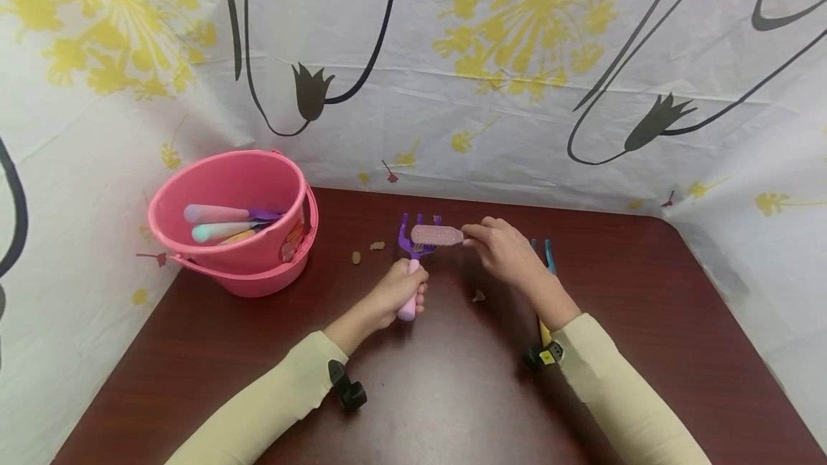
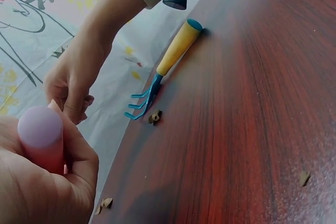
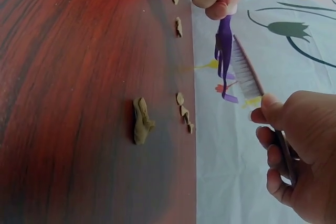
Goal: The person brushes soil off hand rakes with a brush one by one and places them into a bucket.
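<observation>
My left hand (image 1: 386, 294) grips the lilac-pink handle of a small garden hand rake (image 1: 408, 309) with purple prongs, held up over the table. Between thumb and fingers, my right hand (image 1: 507, 253) holds a brush (image 1: 436, 235) with a flat pinkish back. Its pale bristles (image 3: 244, 74) face the rake's purple prongs (image 3: 224, 51) in the right wrist view, close beside them. From the head view, the brush overlaps part of the rake head. The left wrist view shows mainly the rounded handle end (image 2: 41, 127) inside my left palm; the prongs are hidden there.
A pink bucket (image 1: 258, 284) with several handled tools inside stands at the left. Another hand rake, yellow-handled with blue prongs (image 2: 178, 48), lies under my right forearm. Several brown clumps (image 3: 140, 121) are scattered on the dark wooden table (image 1: 452, 393). A patterned cloth (image 1: 400, 56) hangs behind.
</observation>
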Demonstrator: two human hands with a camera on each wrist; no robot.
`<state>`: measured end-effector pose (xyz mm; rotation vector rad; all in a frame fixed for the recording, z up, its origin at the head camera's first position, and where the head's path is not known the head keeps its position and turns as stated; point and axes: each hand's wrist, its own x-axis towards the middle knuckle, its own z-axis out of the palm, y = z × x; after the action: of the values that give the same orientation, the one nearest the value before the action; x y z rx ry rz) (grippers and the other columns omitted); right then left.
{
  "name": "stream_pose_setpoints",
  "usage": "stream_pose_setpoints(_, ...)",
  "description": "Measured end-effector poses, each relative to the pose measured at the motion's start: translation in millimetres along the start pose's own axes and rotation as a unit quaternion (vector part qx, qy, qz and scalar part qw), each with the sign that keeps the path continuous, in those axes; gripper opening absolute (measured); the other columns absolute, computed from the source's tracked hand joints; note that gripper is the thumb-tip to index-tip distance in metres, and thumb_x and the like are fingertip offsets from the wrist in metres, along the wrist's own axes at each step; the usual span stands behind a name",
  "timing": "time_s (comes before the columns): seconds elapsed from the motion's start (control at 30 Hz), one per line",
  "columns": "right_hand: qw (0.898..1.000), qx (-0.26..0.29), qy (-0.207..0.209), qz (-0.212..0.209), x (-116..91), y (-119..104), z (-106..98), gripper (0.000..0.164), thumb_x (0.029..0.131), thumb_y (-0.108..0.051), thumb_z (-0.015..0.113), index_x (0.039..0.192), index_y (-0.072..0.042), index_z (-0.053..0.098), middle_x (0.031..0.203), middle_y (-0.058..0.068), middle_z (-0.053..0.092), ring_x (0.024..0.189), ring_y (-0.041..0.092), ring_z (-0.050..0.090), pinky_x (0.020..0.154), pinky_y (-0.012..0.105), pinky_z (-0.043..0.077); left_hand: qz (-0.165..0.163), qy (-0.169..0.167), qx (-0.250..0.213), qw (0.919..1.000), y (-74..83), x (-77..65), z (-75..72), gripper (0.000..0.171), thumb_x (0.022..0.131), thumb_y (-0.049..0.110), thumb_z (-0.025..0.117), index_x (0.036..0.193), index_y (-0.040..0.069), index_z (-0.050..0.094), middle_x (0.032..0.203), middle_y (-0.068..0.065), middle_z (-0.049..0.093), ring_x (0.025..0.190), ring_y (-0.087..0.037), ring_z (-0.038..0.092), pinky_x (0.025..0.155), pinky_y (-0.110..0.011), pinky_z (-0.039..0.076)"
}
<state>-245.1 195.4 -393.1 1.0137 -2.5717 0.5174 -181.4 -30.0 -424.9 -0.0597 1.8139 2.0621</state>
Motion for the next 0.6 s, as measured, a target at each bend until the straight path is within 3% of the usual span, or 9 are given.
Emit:
stream_pose_setpoints(0.17, 1.0, 0.013, -0.008, 0.003, -0.6, 2.0, -6.7, 0.022, 0.099, -0.012, 0.068, 0.118, -0.002, 0.072, 0.087, 0.007, 0.058, 0.077, 0.025, 0.052, 0.067, 0.039, 0.046, -0.005, -0.008, 0.001, 1.0, 0.0, 0.2, -1.3, 0.014, 0.098, 0.001, 0.046, 0.108, 0.002, 0.037, 0.069, -0.004, 0.046, 0.051, -0.011, 0.047, 0.047, -0.024, 0.049)
stream_pose_setpoints(0.33, 0.999, 0.007, -0.035, -0.022, 2.9, 0.3, -9.0, 0.024, 0.095, -0.008, 0.071, 0.118, 0.0, 0.073, 0.082, 0.007, 0.057, 0.072, 0.025, 0.05, 0.062, 0.039, 0.044, 0.0, -0.01, 0.008, 0.9999, -0.4, 0.8, -1.6, 0.016, 0.102, 0.005, 0.048, 0.112, 0.001, 0.037, 0.069, -0.004, 0.046, 0.05, -0.011, 0.048, 0.046, -0.025, 0.049)
stream_pose_setpoints(0.6, 0.999, -0.031, -0.002, -0.036, 3.3, 2.7, -1.9, 0.022, 0.092, -0.007, 0.075, 0.113, -0.002, 0.075, 0.081, 0.009, 0.058, 0.07, 0.029, 0.052, 0.058, 0.04, 0.046, -0.004, 0.004, 0.02, 0.9998, 0.1, -0.5, -0.6, 0.015, 0.1, 0.005, 0.048, 0.112, 0.001, 0.039, 0.069, -0.004, 0.046, 0.05, -0.01, 0.046, 0.047, -0.024, 0.048)
